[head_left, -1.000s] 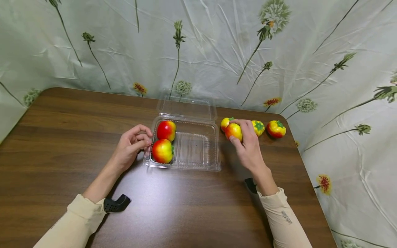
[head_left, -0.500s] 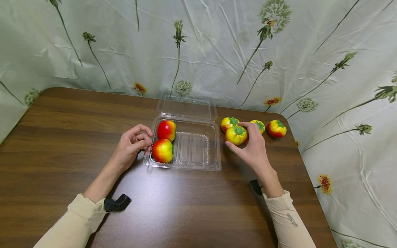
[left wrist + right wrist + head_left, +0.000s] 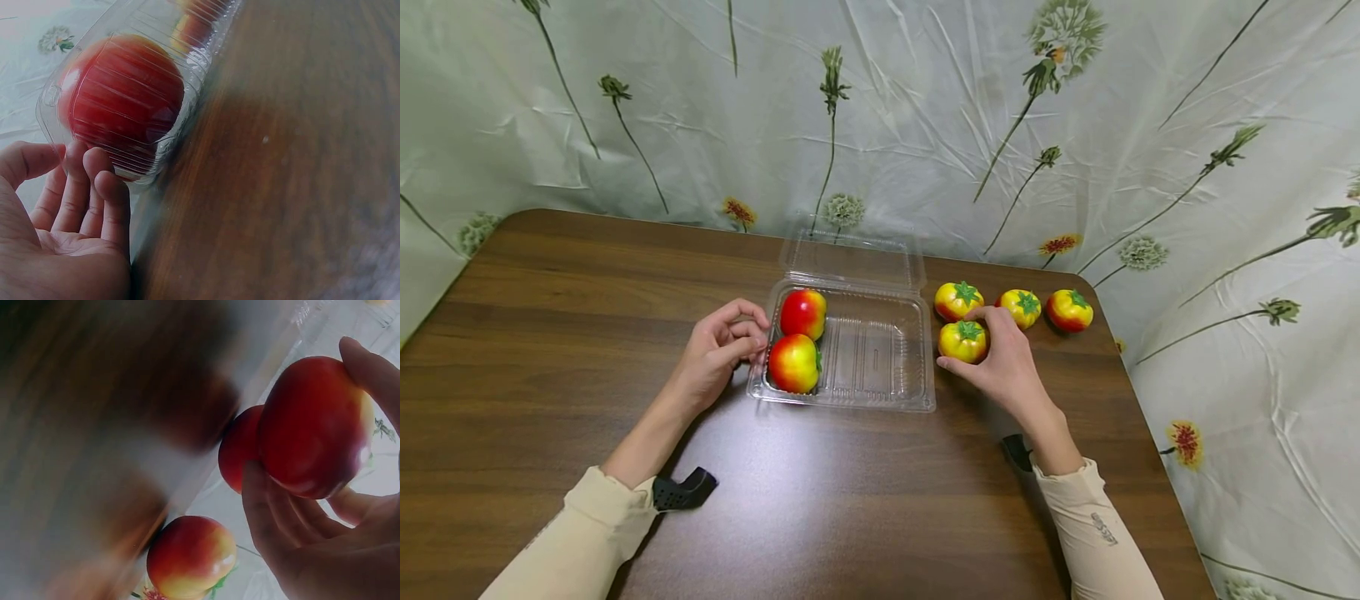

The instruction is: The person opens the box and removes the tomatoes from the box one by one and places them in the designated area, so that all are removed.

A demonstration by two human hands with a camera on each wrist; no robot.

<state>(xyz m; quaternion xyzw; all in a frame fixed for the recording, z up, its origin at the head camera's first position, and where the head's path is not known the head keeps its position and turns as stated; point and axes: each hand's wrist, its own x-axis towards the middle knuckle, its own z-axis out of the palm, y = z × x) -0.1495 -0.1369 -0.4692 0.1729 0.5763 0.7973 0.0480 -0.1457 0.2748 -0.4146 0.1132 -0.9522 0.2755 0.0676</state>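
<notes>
Just right of the clear plastic container (image 3: 931,367), my right hand (image 3: 1003,358) holds a yellow and red toy tomato (image 3: 962,343) between thumb and fingers, its green leafy top facing up. The right wrist view shows the red underside of this held toy tomato (image 3: 315,428) with fingers curled beside it. My left hand (image 3: 722,346) pinches the container's left rim with thumb and forefinger. Two toy tomatoes stand in a column along the container's left side: a far one (image 3: 802,314) and a near one (image 3: 793,364). Through the plastic, one toy tomato (image 3: 125,100) shows in the left wrist view.
The container's hinged lid (image 3: 853,258) lies back toward the flowered curtain (image 3: 910,125). Behind and right of my right hand sit three more toy tomatoes: one left (image 3: 958,300), one middle (image 3: 1019,307), one right (image 3: 1070,311). The brown table (image 3: 850,500) ends beyond them.
My right hand has turned the held toy tomato so its green top faces up, then brought it slightly nearer and to the left. My left hand stays at the container's rim.
</notes>
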